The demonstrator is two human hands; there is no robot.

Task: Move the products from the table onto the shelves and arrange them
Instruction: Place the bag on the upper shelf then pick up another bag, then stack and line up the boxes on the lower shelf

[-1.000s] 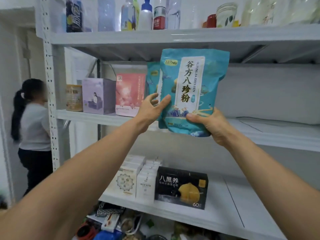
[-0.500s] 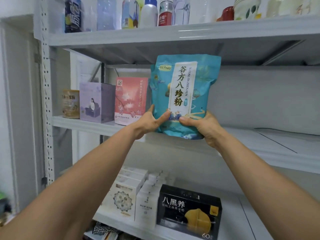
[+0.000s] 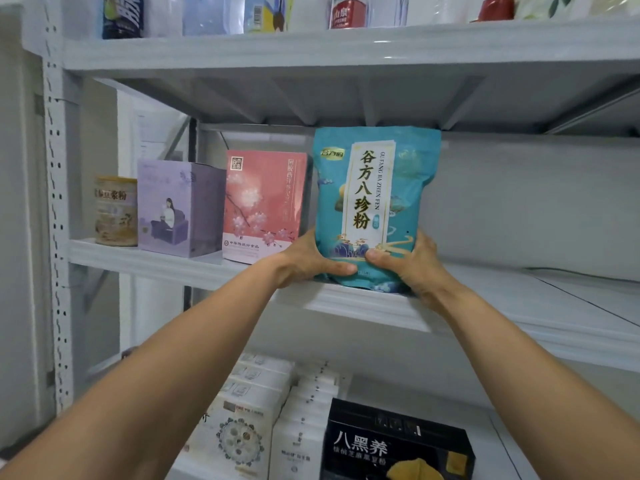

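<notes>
A teal pouch (image 3: pixel 375 188) with a white label of large characters stands upright at the front edge of the middle shelf (image 3: pixel 363 301), right beside a pink box (image 3: pixel 265 206). My left hand (image 3: pixel 308 259) grips its lower left side, thumb across the front. My right hand (image 3: pixel 412 263) grips its lower right corner, thumb on the front too. The pouch's bottom touches the shelf.
Left of the pink box stand a purple box (image 3: pixel 176 207) and a beige tin (image 3: pixel 116 211). Bottles and jars line the top shelf (image 3: pixel 346 46). On the lower shelf are white boxes (image 3: pixel 239 427) and a black box (image 3: pixel 394 445). The middle shelf's right part is bare.
Both hands carried the pouch down and further in until it stands on the middle shelf beside the pink box. The camera moved closer; the person at the left is out of view.
</notes>
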